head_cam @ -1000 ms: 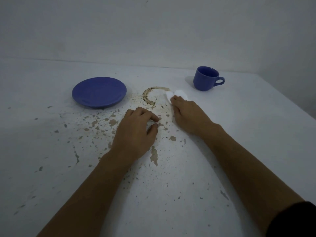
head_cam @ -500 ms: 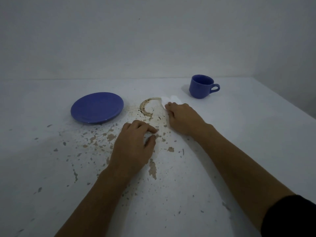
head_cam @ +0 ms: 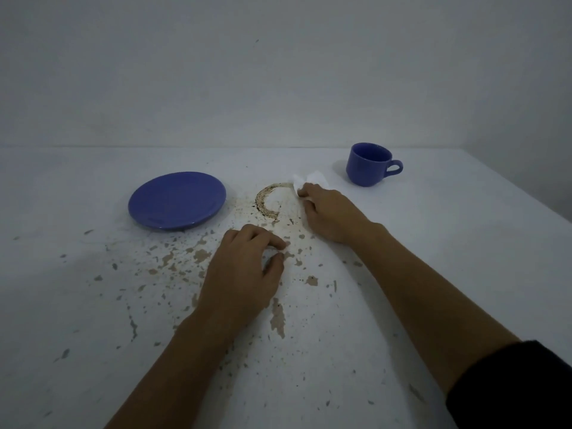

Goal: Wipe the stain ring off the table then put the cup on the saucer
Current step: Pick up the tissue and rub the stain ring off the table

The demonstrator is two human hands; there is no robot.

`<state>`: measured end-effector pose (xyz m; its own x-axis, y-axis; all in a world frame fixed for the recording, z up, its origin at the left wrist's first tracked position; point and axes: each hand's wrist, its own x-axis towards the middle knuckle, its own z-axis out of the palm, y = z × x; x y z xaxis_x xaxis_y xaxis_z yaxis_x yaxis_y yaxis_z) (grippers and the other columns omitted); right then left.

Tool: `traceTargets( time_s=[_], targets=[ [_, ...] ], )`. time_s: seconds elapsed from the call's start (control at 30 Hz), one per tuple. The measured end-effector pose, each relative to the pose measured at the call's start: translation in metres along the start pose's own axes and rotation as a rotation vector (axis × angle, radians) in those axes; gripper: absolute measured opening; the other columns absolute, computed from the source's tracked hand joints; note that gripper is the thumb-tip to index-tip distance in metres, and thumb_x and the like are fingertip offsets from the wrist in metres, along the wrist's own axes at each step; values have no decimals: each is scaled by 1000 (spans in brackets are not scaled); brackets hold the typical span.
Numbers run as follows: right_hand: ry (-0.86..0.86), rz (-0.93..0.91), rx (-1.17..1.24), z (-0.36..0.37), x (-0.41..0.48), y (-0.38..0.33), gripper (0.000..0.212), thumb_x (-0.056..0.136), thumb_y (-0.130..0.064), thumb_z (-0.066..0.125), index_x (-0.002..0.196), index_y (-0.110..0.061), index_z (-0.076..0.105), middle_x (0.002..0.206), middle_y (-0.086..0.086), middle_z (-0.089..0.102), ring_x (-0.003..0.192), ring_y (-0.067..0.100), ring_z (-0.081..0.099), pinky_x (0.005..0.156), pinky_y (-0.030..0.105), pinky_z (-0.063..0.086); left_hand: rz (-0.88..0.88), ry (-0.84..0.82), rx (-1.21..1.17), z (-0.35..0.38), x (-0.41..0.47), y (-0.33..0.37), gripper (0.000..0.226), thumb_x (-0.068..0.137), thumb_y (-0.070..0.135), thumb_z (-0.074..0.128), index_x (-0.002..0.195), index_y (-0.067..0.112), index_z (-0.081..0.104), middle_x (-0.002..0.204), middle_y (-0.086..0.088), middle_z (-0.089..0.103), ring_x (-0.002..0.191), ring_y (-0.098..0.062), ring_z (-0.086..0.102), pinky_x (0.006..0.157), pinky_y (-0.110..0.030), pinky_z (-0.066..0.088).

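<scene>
The right hand [head_cam: 331,216] has its grip closed on a crumpled white tissue [head_cam: 309,181] at the brown, crescent-shaped stain ring [head_cam: 266,201]; the left hand [head_cam: 244,274], loosely curled and holding nothing, rests on the chipped white tabletop [head_cam: 433,243].

no text, label, brand, number or sign can be read anywhere, neither on the crockery nor on the bench.

Blue cup [head_cam: 367,164], blue saucer [head_cam: 177,200], brown stain ring [head_cam: 268,201].
</scene>
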<state>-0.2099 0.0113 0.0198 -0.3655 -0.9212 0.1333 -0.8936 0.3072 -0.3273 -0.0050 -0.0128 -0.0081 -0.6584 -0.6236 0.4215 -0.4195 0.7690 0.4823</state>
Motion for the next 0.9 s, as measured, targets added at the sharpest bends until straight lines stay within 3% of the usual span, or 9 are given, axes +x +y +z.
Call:
traceTargets(
  time_s=[0.1, 0.23, 0.33, 0.43, 0.57, 0.63, 0.7, 0.8, 0.9],
  targets=[
    [31, -13, 96, 6, 9, -14, 29, 101, -25, 31, 122, -12, 46, 113, 13, 62, 91, 25, 60, 82, 36, 48, 0, -1, 0, 0, 0, 1, 18, 87, 32, 54, 102, 29, 64, 100, 16, 52, 94, -4, 43, 74, -9, 26],
    [-92, -134, 37, 10, 4, -16, 40, 101, -22, 29, 139, -13, 39, 137, 16, 51, 118, 32, 53, 100, 40, 40, -6, 3, -4, 0, -1, 1, 18, 87, 32, 55, 103, 29, 64, 104, 12, 58, 95, -5, 44, 78, -15, 28],
    [-134, -65, -18, 4, 4, 1, 45, 100, -20, 31, 145, -25, 33, 148, 10, 42, 130, 28, 45, 107, 38, 34, -6, 4, -7, -1, -1, 1, 20, 87, 33, 53, 103, 29, 64, 105, 12, 58, 96, -5, 44, 75, -13, 28],
    [-115, -8, -54, 3, 9, 6, 48, 100, -17, 34, 147, -22, 28, 153, 8, 36, 136, 27, 39, 112, 39, 29, -6, 4, -14, -2, -1, 2, 20, 87, 32, 53, 103, 28, 64, 106, 11, 58, 97, -6, 43, 80, -17, 29],
    [-38, 0, -71, 7, 21, -13, 51, 95, -6, 39, 145, -9, 32, 146, 14, 42, 127, 29, 46, 103, 34, 36, -7, 1, -14, -2, -1, 4, 19, 88, 31, 54, 104, 27, 64, 108, 9, 59, 99, -9, 45, 82, -19, 31],
    [-90, -78, -72, 11, 18, -20, 53, 91, -2, 42, 143, -7, 34, 144, 16, 42, 123, 30, 46, 98, 33, 36, -10, 1, -12, -2, -1, 5, 20, 88, 31, 54, 104, 27, 65, 109, 8, 59, 100, -10, 46, 83, -20, 32],
    [-147, -126, -62, 11, 12, -15, 55, 92, -4, 43, 145, -13, 33, 150, 14, 37, 129, 30, 41, 103, 34, 33, -13, 7, -13, -1, -1, 4, 20, 88, 31, 55, 104, 26, 65, 109, 7, 60, 99, -10, 46, 83, -20, 32],
    [-154, -54, -60, 3, 6, 3, 52, 98, -14, 39, 147, -24, 28, 152, 10, 36, 134, 29, 39, 110, 38, 30, -4, 8, -12, 0, 0, 2, 20, 87, 32, 55, 104, 27, 64, 108, 9, 59, 98, -7, 43, 82, -19, 30],
    [-114, 31, -79, -4, 11, 8, 52, 98, -13, 40, 148, -20, 27, 151, 10, 37, 134, 27, 40, 111, 37, 30, -13, 6, -8, 1, 1, 2, 18, 87, 33, 55, 103, 29, 64, 107, 10, 58, 97, -6, 42, 82, -20, 30]
  ],
)
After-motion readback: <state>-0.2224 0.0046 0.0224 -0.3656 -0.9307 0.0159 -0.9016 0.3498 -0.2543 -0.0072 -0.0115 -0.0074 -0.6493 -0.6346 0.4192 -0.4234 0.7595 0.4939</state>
